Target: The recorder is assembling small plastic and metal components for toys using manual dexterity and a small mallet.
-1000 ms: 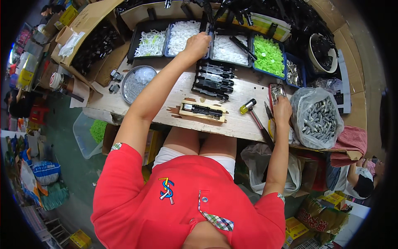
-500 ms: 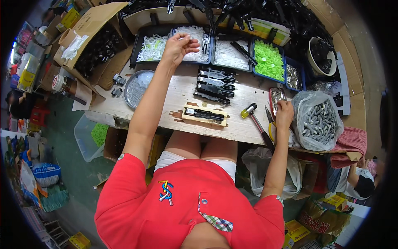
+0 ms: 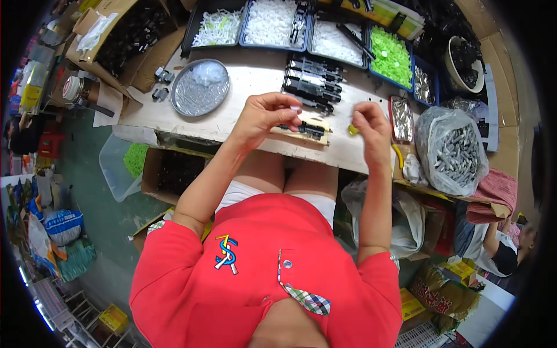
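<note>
My left hand (image 3: 264, 116) hovers over the wooden table (image 3: 243, 119) and pinches a small white part (image 3: 296, 108) between thumb and fingertips. Just beneath and to the right of it lies a wooden jig (image 3: 316, 120) with a black part (image 3: 303, 129) set in it. My right hand (image 3: 368, 124) is raised at the right of the jig with its fingertips drawn together. I cannot make out whether anything is between them. A small yellow piece (image 3: 353, 130) shows just below its fingers.
Finished black parts (image 3: 313, 84) are stacked behind the jig. Trays of white pieces (image 3: 267, 20) and green pieces (image 3: 390, 55) line the far edge. A round metal dish (image 3: 200, 87) sits at the left and a bag of metal pieces (image 3: 455, 151) at the right.
My left hand came back from the far white trays to the jig with a small white part. My right hand lifted off the tools at the right and moved toward the jig.
</note>
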A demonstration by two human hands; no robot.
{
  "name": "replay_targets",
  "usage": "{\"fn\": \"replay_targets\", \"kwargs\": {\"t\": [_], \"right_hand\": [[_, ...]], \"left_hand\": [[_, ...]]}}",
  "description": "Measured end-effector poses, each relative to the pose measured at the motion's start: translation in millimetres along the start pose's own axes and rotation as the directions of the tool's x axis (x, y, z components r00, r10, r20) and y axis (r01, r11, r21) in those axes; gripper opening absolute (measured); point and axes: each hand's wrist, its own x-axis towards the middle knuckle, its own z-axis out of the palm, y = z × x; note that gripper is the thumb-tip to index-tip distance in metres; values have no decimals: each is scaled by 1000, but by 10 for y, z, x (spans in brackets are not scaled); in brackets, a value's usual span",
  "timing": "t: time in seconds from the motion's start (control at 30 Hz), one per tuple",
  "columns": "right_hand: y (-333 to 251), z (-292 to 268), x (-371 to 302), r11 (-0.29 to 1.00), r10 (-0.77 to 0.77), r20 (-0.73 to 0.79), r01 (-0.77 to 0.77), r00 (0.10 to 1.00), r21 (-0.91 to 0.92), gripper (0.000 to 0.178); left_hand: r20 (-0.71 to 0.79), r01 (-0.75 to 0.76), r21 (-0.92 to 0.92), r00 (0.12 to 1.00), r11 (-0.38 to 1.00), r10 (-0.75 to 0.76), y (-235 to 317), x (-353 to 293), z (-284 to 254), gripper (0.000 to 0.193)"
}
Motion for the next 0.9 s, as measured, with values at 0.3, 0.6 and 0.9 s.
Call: {"fn": "replay_targets", "kwargs": {"t": [0.3, 0.6, 0.9], "right_hand": [[-53, 719, -87, 998, -5, 224, -8, 975, 57, 9], [-31, 766, -118, 1000, 29, 263, -25, 964, -19, 9], [19, 766, -96, 982, -177, 73, 181, 981, -47, 6]], "left_hand": [[51, -25, 63, 998, 998, 21, -113, -270, 60, 34], [70, -76, 67, 995, 995, 72, -99, -278, 52, 35], [-44, -102, 5, 994, 995, 102, -219, -301, 4, 22]]}}
